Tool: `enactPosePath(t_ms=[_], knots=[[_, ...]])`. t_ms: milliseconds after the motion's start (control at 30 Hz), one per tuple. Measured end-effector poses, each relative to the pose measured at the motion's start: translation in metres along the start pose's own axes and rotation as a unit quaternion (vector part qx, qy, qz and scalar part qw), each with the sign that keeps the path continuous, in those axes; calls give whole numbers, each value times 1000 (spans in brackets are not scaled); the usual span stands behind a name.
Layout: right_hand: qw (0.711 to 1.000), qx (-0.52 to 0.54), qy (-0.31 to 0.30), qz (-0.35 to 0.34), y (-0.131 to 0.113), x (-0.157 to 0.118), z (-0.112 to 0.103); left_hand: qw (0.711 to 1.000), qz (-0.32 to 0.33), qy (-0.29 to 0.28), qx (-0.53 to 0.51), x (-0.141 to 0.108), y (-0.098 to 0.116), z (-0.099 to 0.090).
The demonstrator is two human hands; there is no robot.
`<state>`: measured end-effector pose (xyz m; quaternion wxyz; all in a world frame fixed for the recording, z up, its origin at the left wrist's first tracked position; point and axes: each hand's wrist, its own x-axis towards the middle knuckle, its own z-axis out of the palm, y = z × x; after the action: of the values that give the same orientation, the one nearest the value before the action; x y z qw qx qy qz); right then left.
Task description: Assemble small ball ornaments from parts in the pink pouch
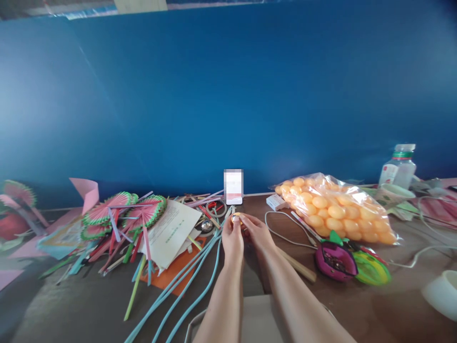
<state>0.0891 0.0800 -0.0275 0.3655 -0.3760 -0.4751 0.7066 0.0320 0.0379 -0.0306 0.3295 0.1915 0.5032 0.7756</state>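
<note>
In front of the phone (234,193), which stands upright against the blue wall, my two hands meet. Between their fingertips is a small yellow-orange ball (236,217) with a pale, shiny spot, mostly covered by fingers. My left hand (233,233) is closed on it with the thumb on top. From the other side, the bent fingers of my right hand (256,229) press on it too. To the right lies a clear plastic bag (332,209) full of orange balls. A purple bowl (335,261) holding small dark pieces sits nearer me.
Pink-and-green paper fans (107,212), strips and printed sheets (173,228) crowd the left. Light-blue tubes (193,269) run toward me. A white cable (282,228), small white box (276,202), wooden stick (298,266), bottle (400,166) and white cup (442,293) lie or stand rightward.
</note>
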Motion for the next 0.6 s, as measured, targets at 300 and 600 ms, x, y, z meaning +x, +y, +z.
enactPosePath(t_ms=[300,600], knots=[[803,-534,157,-213,-6,-10,-8,979,-41,191,-59,22,-7,-16],[763,-634,85,-89,-3,-12,-7,960,-67,216,-167,17,7,-9]])
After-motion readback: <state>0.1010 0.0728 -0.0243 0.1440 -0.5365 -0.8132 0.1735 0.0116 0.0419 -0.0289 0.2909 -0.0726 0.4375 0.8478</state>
